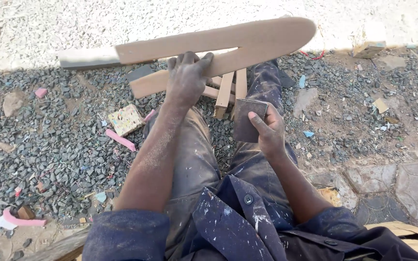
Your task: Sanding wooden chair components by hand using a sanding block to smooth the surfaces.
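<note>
The forked wooden piece [228, 46] looks stiff and light; its lower arm is gripped by the left hand [186, 77]. Below it, sandpaper [247, 118] is pinched by the right hand [269, 133].

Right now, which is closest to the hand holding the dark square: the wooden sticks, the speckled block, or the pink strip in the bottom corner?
From the right hand, in the head view:
1. Wooden sticks, just above it, by the knees.
2. Speckled block, across the legs on the gravel to the left.
3. Pink strip, far off at the lower left corner.
</note>
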